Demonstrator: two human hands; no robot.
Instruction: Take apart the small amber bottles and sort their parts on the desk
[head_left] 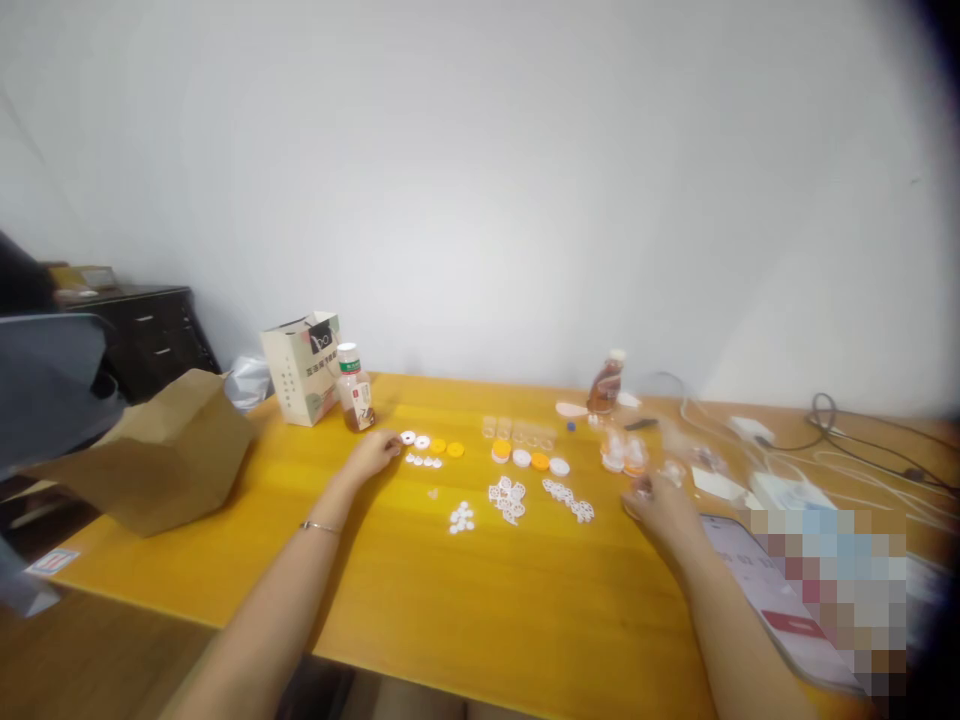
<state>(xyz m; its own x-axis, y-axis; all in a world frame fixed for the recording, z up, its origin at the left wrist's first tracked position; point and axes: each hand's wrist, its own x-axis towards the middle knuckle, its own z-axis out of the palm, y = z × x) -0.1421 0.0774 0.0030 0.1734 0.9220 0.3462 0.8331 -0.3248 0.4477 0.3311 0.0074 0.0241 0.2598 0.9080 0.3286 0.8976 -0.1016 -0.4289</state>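
My left hand (375,454) rests at the left end of a row of white rings (423,442) and orange discs (454,450). Its fingers are curled together by the first ring; what they hold, if anything, is hidden. Below that row lie small white caps (428,462). On the right, my right hand (661,508) is closed low over the table, near clear-and-orange pieces (634,455); its fingertips are blurred. Between the hands are white and orange round lids (540,461), clear cylinders (517,432), white openwork pieces (508,500) and white discs (462,518).
A paper bag (300,375) and labelled bottle (354,390) stand at the back left, beside an open brown bag (180,450). Another bottle (606,385) is at the back right. A phone (780,600) lies beside my right forearm; cables (847,440) run behind it.
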